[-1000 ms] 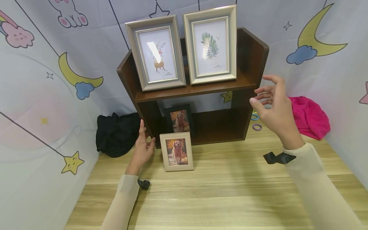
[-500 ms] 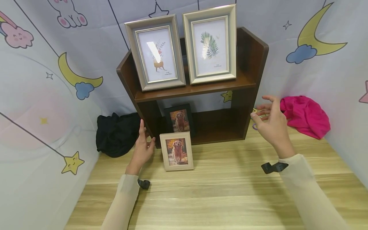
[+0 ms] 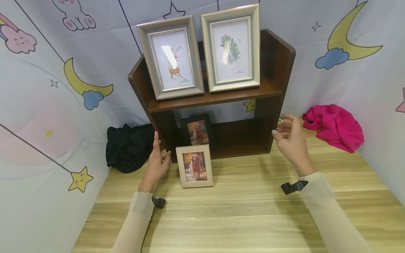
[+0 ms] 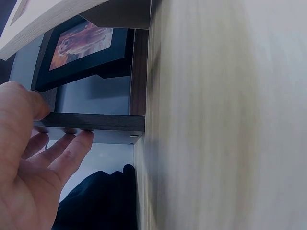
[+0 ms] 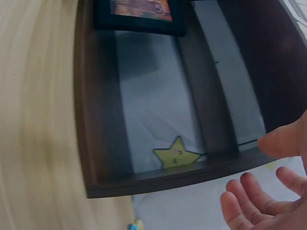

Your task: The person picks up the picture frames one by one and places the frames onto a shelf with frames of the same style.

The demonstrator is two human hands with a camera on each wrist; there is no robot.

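Observation:
A dark brown two-tier shelf [image 3: 215,102] stands on the wooden table. My left hand [image 3: 155,168] grips its left side panel near the bottom, thumb at the front edge and fingertips [image 4: 82,138] against the outer face. By the right side panel, my right hand [image 3: 292,146] is held with fingers apart and loosely bent; in the right wrist view its thumb [image 5: 283,141] is close to the panel edge, and contact cannot be made out. Two silver-gold frames [image 3: 173,92] lean on the upper tier. A black dog-photo frame [image 3: 210,135] stands in the lower tier, behind a light wood frame [image 3: 207,175].
Black cloth [image 3: 126,149] lies left of the shelf, pink cloth [image 3: 336,128] to its right. Small coloured rings [image 3: 280,121] are partly hidden behind my right hand. A printed fabric backdrop [image 3: 303,88] surrounds the table [image 3: 237,214] on the back and sides.
My right hand has come down and leftward along the shelf's right side, now covering most of the rings. The left hand and the frames have stayed in place.

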